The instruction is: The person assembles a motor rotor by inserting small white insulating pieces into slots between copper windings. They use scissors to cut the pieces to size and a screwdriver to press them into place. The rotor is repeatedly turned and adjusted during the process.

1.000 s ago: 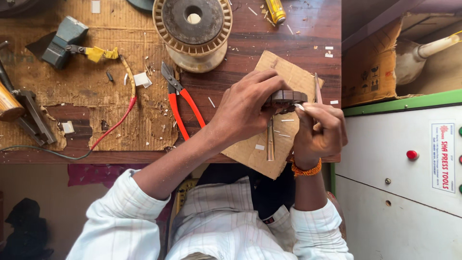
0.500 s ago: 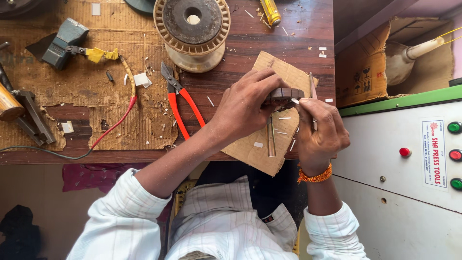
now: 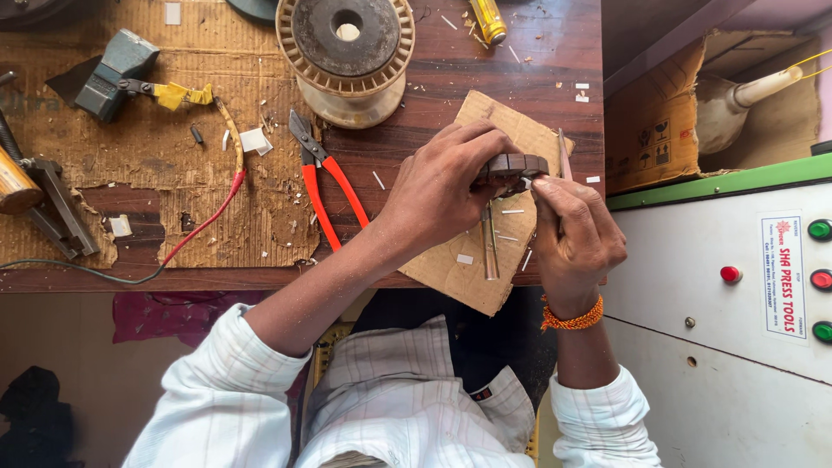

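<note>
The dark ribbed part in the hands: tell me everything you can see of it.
The dark ribbed part is small, rounded and segmented, and looks like metal. The left hand grips it from the left, and the right hand meets its right end with its fingers. It is held just above a piece of brown cardboard at the bench edge. Its underside is hidden.

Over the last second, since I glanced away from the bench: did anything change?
Barely. The right hand crept slightly closer to the dark ridged part. The left hand kept hold of that part over the cardboard piece. The red-handled pliers and wire spool stayed put.
</note>
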